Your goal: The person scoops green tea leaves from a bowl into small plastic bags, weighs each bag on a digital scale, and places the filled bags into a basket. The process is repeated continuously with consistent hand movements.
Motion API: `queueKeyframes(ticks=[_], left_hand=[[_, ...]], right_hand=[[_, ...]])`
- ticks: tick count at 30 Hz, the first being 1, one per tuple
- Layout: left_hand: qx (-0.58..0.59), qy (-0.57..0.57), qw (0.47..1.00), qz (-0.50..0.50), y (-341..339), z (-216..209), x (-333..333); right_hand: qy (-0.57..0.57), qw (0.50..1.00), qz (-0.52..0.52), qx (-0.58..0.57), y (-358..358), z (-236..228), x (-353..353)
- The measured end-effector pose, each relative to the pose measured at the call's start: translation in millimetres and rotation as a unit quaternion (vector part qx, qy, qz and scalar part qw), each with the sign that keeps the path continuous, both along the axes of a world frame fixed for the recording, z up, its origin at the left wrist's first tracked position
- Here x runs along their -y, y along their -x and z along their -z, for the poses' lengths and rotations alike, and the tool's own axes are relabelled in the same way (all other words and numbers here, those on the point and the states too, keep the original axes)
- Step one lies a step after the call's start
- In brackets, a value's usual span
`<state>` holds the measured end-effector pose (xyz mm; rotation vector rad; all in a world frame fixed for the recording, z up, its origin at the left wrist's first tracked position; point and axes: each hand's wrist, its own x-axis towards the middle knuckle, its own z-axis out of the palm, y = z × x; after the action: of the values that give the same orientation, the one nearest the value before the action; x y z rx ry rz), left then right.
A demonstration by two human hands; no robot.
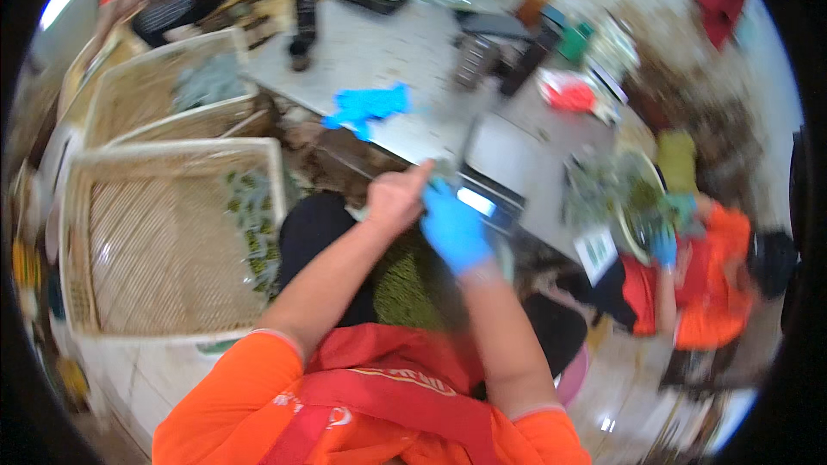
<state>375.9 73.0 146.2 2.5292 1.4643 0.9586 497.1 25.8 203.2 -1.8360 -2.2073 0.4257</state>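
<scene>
My left hand (399,200) is bare, its fingers drawn together at the table's near edge. Right beside it, my right hand (454,226) wears a blue glove, and its fingertips meet the left ones. Something small and pale seems to sit at the fingertips, but blur hides what it is. Just right of the hands lies a digital scale (491,194) with a lit display and a flat weighing plate. Below the hands, in front of my lap, is a mass of loose green bits (407,288).
To my left stand a large pale crate (155,245) with small clear-and-green packets (250,232) and another crate (112,103). A blue glove (369,108) lies on the metal table (431,43). At right, a co-worker (711,280) reaches to a bowl (633,241) of greens.
</scene>
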Motion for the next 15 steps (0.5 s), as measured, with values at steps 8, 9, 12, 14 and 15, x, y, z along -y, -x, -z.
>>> queueKeyframes(ticks=[8, 9, 12, 14, 15], left_hand=[[0.108, 0.148, 0.982, -0.045, -3, 0, -1], [0.156, 0.168, 0.971, -0.063, -6, 0, -3], [0.266, 0.269, 0.923, -0.072, -2, 5, -10], [0.260, 0.285, 0.919, -0.078, 1, 0, -9], [0.233, 0.286, 0.925, -0.089, 0, -11, -3]], right_hand=[[0.030, 0.876, 0.045, -0.479, -53, -22, 42], [0.013, 0.861, 0.087, -0.501, -70, -26, 58], [-0.149, 0.791, 0.306, -0.508, -140, 6, 88], [-0.180, 0.768, 0.386, -0.478, -179, 17, 94], [-0.166, 0.772, 0.404, -0.462, -190, 19, 94]])
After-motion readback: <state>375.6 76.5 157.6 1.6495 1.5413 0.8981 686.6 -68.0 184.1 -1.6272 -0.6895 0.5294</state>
